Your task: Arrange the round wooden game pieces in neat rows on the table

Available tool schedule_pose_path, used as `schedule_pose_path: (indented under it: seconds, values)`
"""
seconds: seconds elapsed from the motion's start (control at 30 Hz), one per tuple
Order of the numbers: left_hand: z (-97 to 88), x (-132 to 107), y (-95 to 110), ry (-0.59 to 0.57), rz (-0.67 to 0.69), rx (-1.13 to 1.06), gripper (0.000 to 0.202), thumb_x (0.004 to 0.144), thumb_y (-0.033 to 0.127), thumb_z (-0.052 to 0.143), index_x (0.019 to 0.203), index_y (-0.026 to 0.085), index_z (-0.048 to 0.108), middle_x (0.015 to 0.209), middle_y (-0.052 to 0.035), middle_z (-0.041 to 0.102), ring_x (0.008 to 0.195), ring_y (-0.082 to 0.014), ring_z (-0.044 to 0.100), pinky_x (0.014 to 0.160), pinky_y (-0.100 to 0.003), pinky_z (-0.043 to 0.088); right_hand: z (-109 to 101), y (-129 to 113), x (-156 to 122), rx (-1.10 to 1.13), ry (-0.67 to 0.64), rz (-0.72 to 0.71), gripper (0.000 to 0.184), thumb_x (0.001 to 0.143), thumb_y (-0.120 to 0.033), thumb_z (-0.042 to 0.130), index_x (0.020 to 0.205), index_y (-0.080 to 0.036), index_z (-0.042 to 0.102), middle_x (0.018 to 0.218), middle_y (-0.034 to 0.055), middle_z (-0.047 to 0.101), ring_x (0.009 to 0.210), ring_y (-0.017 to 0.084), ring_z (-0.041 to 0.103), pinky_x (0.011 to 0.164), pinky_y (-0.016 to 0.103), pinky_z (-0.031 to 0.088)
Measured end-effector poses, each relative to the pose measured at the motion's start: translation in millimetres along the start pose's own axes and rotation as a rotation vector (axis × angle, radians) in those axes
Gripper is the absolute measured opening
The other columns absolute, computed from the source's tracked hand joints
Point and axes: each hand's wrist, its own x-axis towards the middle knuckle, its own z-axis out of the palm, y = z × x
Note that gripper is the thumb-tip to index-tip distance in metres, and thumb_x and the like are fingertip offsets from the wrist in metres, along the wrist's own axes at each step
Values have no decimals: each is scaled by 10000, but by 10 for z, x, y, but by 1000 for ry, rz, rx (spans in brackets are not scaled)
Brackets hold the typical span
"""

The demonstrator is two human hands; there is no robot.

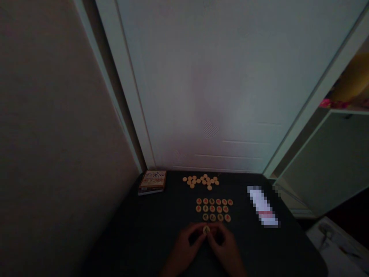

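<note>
The table (138, 238) is bounded at its far edge by a pale panel (230, 84). From either side, the left hand (184, 243) and the right hand (227, 240) are brought together at the near part of the table, fingertips closed in a pinch. A pale item (261, 206), obscured by pixelation, is positioned near the right edge. A box (154, 180) is placed at the far left corner. Fifteen marked discs (212, 209), red or dark in marking, are arranged in three rows of six, five and four, just beyond the hands. Blank-faced discs (204, 182) are scattered behind the rows. One dark-marked disc (206, 230) is held between both hands' fingertips, before the nearest row.
</note>
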Motion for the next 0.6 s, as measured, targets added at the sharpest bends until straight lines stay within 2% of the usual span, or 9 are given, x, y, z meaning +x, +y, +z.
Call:
schedule_pose_path:
  seconds: [0.13, 0.27, 0.6]
  values:
    - [47, -8, -67, 32, 6, 29, 230, 908, 368, 635, 1107, 297, 728, 1062, -22, 766, 974, -207, 698, 919, -310, 533, 12, 55, 10, -28, 15, 9, 380, 875, -553, 615, 897, -193, 734, 795, 52, 776, 754, 213, 710, 682, 267, 520]
    - [80, -7, -112, 50, -1, 63, 237, 914, 393, 625, 1099, 280, 720, 1033, -35, 766, 951, -209, 699, 913, -326, 536, 16, 95, 17, -22, 10, 3, 377, 880, -554, 610, 887, -199, 735, 811, 52, 776, 761, 218, 712, 725, 283, 524]
    - [109, 5, -77, 98, 43, 96, 192, 869, 367, 688, 1029, 266, 723, 975, -32, 763, 903, -210, 708, 858, -318, 558, 8, 65, 5, -27, -3, -36, 386, 924, -544, 546, 863, -210, 729, 838, 56, 770, 814, 222, 715, 772, 277, 523]
